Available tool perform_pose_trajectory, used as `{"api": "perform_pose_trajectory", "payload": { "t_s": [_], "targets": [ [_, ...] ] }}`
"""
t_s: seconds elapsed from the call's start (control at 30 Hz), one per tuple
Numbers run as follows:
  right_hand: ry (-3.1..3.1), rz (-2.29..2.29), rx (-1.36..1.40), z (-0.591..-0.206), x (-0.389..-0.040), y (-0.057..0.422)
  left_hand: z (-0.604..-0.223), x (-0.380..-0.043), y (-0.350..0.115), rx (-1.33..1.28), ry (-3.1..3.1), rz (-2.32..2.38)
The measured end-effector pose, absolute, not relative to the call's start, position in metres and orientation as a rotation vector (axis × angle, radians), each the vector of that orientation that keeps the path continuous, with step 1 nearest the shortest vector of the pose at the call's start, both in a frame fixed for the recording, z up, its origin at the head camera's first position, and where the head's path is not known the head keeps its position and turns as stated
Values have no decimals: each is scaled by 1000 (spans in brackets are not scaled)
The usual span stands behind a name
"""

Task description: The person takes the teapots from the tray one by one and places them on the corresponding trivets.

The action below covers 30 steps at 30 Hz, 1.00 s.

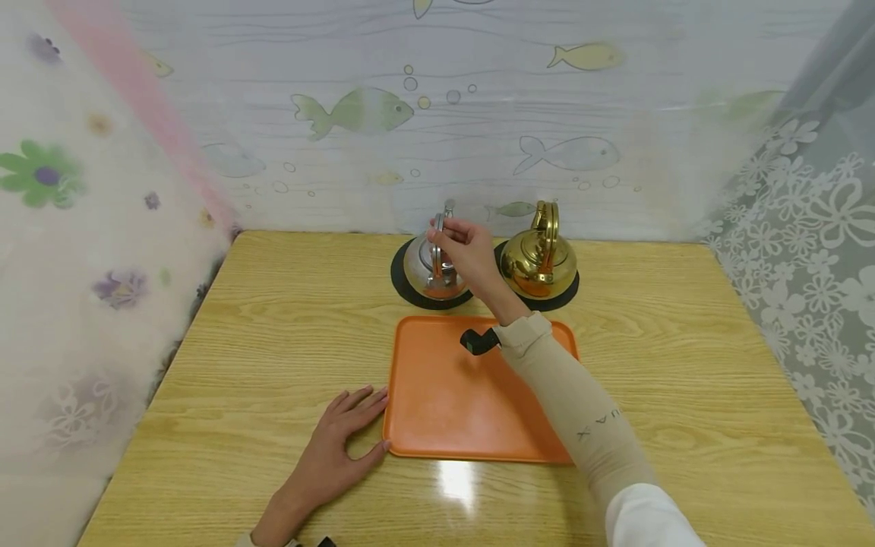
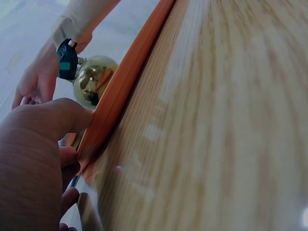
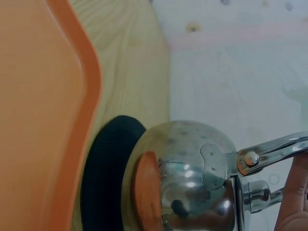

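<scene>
At the back of the table, a silver kettle (image 1: 418, 267) sits on a round black mat (image 1: 403, 292). My right hand (image 1: 466, 247) holds its upright handle (image 3: 274, 151) between thumb and fingers; in the right wrist view only a bit of that hand shows at the right edge. My left hand (image 1: 335, 448) lies on the table, its fairly straight fingers and thumb touching the left edge of an orange tray (image 1: 444, 395). In the left wrist view the thumb (image 2: 72, 115) meets the tray's rim.
A gold kettle (image 1: 529, 266) stands on its own black mat (image 1: 547, 305), right of the silver one. Behind the wooden table (image 1: 273, 304) hangs a fish-print curtain (image 1: 369, 152). Flowered lace (image 1: 820, 266) lines the right side. My right forearm crosses over the tray.
</scene>
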State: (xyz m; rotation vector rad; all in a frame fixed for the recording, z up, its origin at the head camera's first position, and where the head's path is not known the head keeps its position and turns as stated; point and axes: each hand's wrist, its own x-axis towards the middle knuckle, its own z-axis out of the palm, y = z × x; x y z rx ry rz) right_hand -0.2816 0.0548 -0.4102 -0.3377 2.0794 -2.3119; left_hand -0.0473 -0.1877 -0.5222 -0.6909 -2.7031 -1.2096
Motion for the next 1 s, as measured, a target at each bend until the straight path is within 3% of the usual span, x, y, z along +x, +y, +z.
{"api": "perform_pose_trajectory", "payload": {
  "t_s": [1.0],
  "targets": [
    [1976,-2311,-206,-411,-299,52,-522,-46,-186,-682,-2651,-1213]
  ]
}}
